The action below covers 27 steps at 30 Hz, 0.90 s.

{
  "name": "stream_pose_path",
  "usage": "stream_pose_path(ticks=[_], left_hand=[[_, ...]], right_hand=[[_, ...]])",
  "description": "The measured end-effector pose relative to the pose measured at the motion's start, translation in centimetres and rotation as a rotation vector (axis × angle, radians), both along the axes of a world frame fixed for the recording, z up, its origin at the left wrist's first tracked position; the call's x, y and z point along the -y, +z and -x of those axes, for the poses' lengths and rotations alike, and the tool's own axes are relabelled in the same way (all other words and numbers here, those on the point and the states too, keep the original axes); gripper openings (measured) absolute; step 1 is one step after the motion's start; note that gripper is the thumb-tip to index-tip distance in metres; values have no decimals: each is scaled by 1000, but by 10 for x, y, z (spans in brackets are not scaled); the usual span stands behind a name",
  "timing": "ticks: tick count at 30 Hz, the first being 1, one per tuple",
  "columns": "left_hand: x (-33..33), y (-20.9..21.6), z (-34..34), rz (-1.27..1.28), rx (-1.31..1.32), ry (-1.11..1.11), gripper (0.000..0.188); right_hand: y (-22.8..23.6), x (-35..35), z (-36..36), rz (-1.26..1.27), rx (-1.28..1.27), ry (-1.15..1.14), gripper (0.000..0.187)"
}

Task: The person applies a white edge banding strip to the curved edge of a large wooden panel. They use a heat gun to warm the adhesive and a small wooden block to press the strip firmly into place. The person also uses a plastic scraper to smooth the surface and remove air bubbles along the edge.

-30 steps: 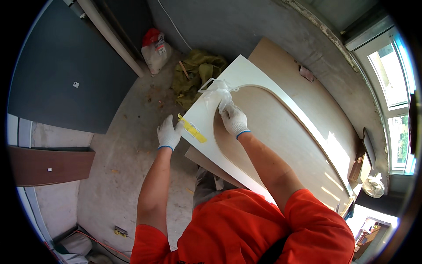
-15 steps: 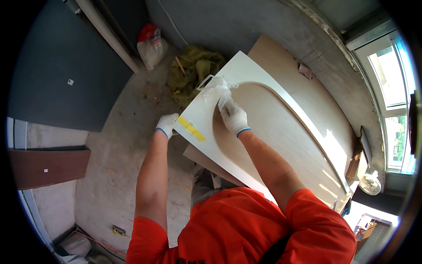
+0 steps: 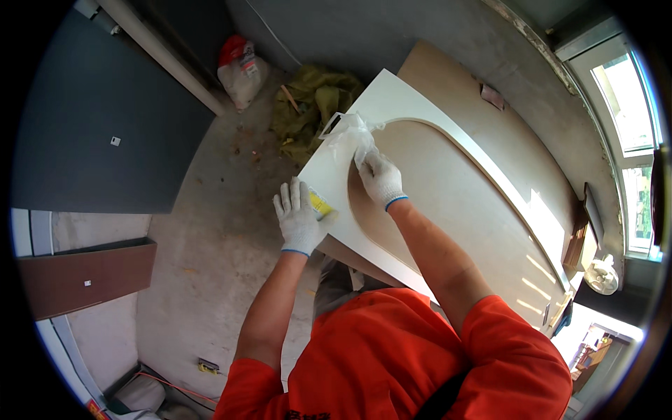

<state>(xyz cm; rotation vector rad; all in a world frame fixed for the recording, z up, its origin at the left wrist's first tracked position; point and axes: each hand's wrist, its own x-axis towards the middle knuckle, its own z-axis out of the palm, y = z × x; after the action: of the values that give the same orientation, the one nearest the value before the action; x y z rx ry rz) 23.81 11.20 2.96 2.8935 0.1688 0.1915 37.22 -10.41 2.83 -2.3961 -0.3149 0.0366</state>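
Note:
A white panel (image 3: 400, 99) with a long arched cut-out lies slantwise before me, and a beige board (image 3: 448, 185) shows through the opening. My right hand (image 3: 383, 180), in a white knit glove, is closed on crumpled clear plastic film (image 3: 348, 133) near the curved end of the cut-out. The film spreads over the panel's far left end. At the panel's near left corner is my left hand (image 3: 297, 220), also gloved, its fingers stretched out. It partly covers a yellow label (image 3: 320, 204) stuck on the panel; whether the palm presses on the panel I cannot tell.
An olive cloth heap (image 3: 311, 108) and a red-and-white sack (image 3: 241, 73) are on the floor beyond the panel. Dark grey board (image 3: 105, 119) and brown board (image 3: 91, 273) stand at left. A white fan (image 3: 602, 275) stands at right, below the window.
My left hand has come off the panel's left edge and moved right onto its corner by the label, fingers now extended. My right hand still holds the film.

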Motion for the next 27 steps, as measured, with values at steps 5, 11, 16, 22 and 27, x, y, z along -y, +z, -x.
stream_pose_path(ticks=[5, 11, 16, 22, 27], left_hand=[[-12, 52, -43, 76, -472, 44, 144], [-43, 44, -68, 292, -723, 11, 135], [-51, 18, -70, 298, -551, 8, 104], [-23, 18, -144, 113, 98, -448, 51], [-17, 27, -221, -312, -138, -1012, 17]], right_hand=[[0, 2, -2, -37, -101, -32, 18], [2, 6, -26, -703, -431, -363, 21], [66, 34, -63, -1368, -533, -480, 18], [108, 46, -65, -998, -375, -262, 13], [57, 18, -22, -401, -378, -179, 30]])
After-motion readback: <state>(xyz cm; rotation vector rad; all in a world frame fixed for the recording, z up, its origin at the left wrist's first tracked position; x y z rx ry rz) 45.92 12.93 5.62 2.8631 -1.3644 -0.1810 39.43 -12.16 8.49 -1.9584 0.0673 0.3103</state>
